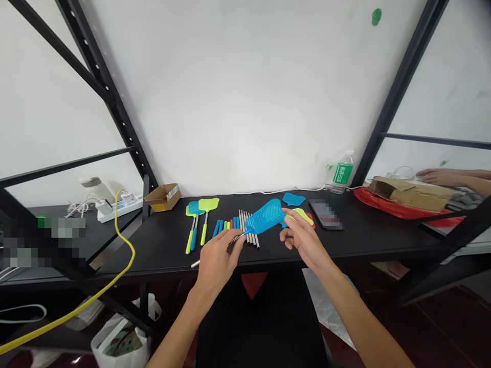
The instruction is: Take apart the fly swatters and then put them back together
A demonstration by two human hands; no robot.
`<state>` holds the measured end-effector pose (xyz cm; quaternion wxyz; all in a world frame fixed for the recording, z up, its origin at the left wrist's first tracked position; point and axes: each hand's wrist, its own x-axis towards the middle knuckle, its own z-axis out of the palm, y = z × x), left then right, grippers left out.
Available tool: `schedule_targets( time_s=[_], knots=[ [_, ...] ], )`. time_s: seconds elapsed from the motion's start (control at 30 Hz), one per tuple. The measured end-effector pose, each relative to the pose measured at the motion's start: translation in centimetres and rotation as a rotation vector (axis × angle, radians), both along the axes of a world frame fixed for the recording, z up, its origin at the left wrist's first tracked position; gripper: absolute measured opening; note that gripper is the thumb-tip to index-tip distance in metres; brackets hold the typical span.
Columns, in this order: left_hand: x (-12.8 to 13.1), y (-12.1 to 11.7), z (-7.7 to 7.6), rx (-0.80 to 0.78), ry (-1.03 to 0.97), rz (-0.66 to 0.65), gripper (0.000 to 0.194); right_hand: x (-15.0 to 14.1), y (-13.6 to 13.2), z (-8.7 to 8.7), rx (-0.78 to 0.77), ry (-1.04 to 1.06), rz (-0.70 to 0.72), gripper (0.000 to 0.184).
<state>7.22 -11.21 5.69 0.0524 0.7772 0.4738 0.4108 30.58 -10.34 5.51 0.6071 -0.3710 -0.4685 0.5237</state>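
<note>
My left hand (220, 258) is closed around the metal rod of a blue fly swatter, its bare end sticking out toward the lower left. The perforated blue swatter head (265, 216) is on the rod's other end, tilted over the table. My right hand (303, 236) pinches the head's far right edge, the other fingers curled. Beneath and behind the head lie several metal rods (253, 240) and a row of coloured handles (218, 227), partly hidden by my left hand. Loose heads lie near my right hand: a blue one (293, 199) and a yellow-green one (305, 215), with red showing beneath.
Whole swatters (204, 225) lie left on the black table (157, 250). Behind them stands a small open cardboard box (163, 198). A phone (326, 214) and water bottle (342, 174) are at right. Black shelf posts flank the table; a yellow cable (128, 258) hangs left. Another person's hand (435, 177) shows far right.
</note>
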Motion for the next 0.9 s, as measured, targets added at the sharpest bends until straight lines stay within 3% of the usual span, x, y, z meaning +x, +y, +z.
schedule_targets(
  time_s=[0.17,0.3,0.43,0.73,0.9],
  knots=[
    [-0.5,0.5,-0.4,0.184,0.116,0.07,0.029,0.0,-0.1,0.2,-0.061,-0.012,0.127,0.047],
    [-0.8,0.8,-0.7,0.236,0.17,0.049,0.027,0.0,-0.1,-0.2,-0.007,-0.096,0.219,0.039],
    [-1.0,0.8,-0.8,0.206,0.192,0.027,0.03,0.6,-0.2,0.1,0.093,-0.219,0.182,0.03],
    [-0.6,0.3,-0.5,0.113,0.211,-0.015,0.035,2.3,-0.5,1.7,0.253,-0.313,0.301,0.03],
    [-0.5,0.0,-0.1,0.004,0.153,-0.088,0.037,3.4,-0.1,1.4,0.292,-0.417,0.187,0.022]
  ],
)
